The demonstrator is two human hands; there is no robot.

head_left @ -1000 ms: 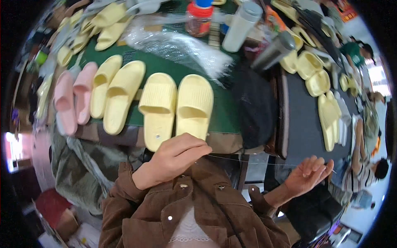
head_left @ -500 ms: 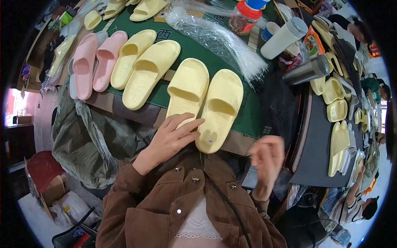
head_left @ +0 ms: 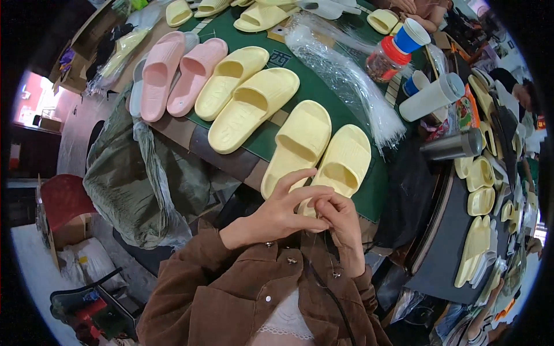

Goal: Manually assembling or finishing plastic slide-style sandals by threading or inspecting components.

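My left hand (head_left: 277, 213) and my right hand (head_left: 341, 228) meet at the fingertips in front of my jacket. Left thumb and fingers close toward the right hand's pinch, the index reaching over a slipper heel. A thin strand (head_left: 330, 251) hangs below the right fingers; what the left fingertips grip is hidden. Just beyond lie two pale yellow slide slippers, the left slipper (head_left: 304, 138) and the right slipper (head_left: 346, 155), toes pointing away. My fingers cover part of their heels. Left of these is another yellow pair (head_left: 254, 104), then a pink pair (head_left: 164, 69).
A bundle of clear plastic strands (head_left: 363, 98) lies on the green table mat. Behind it stand a red-lidded jar (head_left: 388, 60), a white tumbler (head_left: 430, 98) and a steel cup (head_left: 453, 144). More slippers (head_left: 476, 248) cover a dark table at right. Another person's hands (head_left: 404, 6) show at the top.
My right hand has come in from the right to meet my left hand. The left hand has lifted back from the slippers. The whole view has shifted, moving the table rightward in the picture.
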